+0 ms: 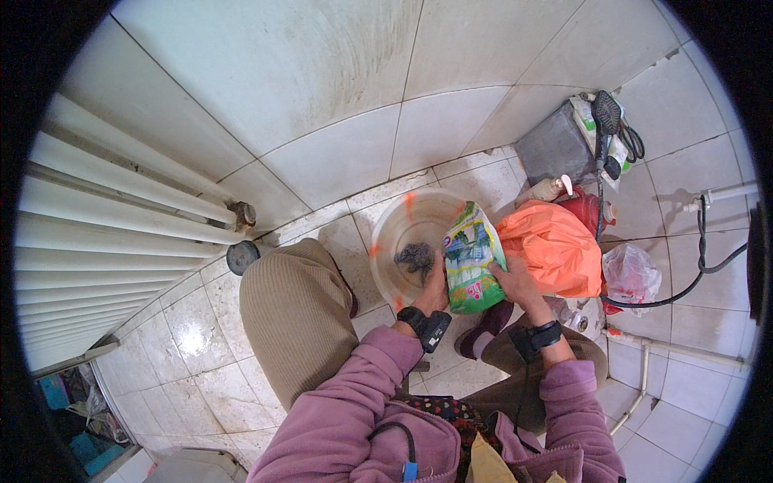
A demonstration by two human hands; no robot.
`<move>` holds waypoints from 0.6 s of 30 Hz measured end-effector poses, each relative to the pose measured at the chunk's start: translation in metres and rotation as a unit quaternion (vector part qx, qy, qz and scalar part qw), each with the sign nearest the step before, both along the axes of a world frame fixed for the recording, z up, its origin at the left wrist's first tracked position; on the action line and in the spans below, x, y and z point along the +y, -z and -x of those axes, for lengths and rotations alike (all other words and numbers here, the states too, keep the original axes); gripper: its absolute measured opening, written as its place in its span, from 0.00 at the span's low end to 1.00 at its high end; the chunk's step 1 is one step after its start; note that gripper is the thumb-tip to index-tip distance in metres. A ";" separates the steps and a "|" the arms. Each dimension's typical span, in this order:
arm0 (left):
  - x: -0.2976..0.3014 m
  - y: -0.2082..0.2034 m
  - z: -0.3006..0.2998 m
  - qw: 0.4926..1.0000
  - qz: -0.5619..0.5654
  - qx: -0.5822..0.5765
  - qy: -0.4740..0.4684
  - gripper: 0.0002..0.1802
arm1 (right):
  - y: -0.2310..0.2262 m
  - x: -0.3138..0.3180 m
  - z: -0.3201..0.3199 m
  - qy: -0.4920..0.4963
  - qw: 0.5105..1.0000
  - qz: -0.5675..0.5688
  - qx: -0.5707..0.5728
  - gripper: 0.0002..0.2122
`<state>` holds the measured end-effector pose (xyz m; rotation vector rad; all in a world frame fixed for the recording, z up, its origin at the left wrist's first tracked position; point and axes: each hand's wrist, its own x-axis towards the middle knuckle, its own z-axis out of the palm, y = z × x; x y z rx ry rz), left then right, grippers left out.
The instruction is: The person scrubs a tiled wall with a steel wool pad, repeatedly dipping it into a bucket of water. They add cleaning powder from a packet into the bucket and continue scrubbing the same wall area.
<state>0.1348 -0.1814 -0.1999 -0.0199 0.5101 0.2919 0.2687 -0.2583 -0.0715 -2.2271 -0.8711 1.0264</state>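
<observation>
A green, yellow and white washing powder bag (473, 262) is held up between my two hands, over the right side of a pale round basin (386, 241). My left hand (435, 288) grips the bag's left edge, its fingers partly hidden behind the bag. On the right, my right hand (519, 280) pinches the bag's lower right side, thumb on the front. A dark, tangled-looking clump (414, 258) lies in the basin, left of the bag; its kind is unclear. Whether the bag's mouth is open cannot be made out.
An orange plastic bag (551, 248) stands right of the basin, beside a pump bottle (546, 191) and a red container (586, 208). Behind them is a grey bin (555, 145) with a shower head (605, 113). A black hose (684, 294) curves along the right wall. A radiator (121, 249) lines the left.
</observation>
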 end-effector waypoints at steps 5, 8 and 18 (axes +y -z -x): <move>-0.010 0.004 -0.001 0.970 -0.135 0.183 0.089 0.27 | -0.001 0.002 0.003 -0.066 0.993 -0.003 -0.099 0.13; -0.010 0.015 -0.002 0.972 -0.146 0.175 0.056 0.28 | 0.003 0.000 0.001 -0.057 0.992 -0.014 -0.114 0.13; -0.005 0.034 0.001 0.997 0.037 0.072 0.015 0.28 | 0.012 -0.004 -0.011 -0.061 0.997 0.016 -0.048 0.15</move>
